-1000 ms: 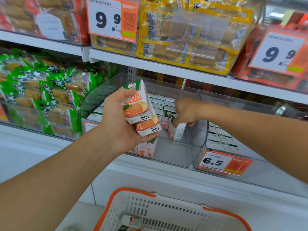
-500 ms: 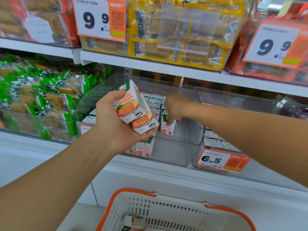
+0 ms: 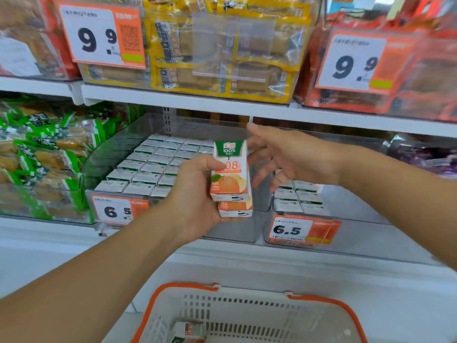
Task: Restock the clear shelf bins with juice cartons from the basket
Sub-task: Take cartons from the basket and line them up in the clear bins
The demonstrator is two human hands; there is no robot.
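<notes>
- Left hand (image 3: pixel 197 194): raised in front of the middle shelf, fingers and thumb curled round a stack of two juice cartons (image 3: pixel 231 179). The thumb lies across the face of the front carton.
- Juice cartons: upright, one behind and slightly below the other. The front face shows a green top panel marked "100%", orange digits and an orange fruit picture.
- Right hand (image 3: pixel 289 157): just beside the held cartons on their right side, fingers spread and relaxed, holding nothing. The picture does not settle whether any fingertip touches the cartons.
- Left clear bin (image 3: pixel 128 142): sits on the middle shelf behind the left hand. It holds close rows of cartons standing upright, only their white and green tops showing. A price tag (image 3: pixel 116 210) reading "6.5" is fixed to its front wall.
- Right clear bin (image 3: pixel 358 214): sits just beside the left bin. A few carton tops show near its left wall; the remainder of its floor is bare. A second "6.5" tag (image 3: pixel 301 230) is fixed to its front.
- Basket (image 3: pixel 249 315): white with an orange rim, below the hands at the bottom of the view. One carton (image 3: pixel 189 330) lies inside on its floor.
- Upper shelf (image 3: pixel 222 105): carries bagged snacks in yellow and red packs, with two "9.9" tags.
- Green snack packs (image 3: pixel 42 154): stacked left of the left bin.
</notes>
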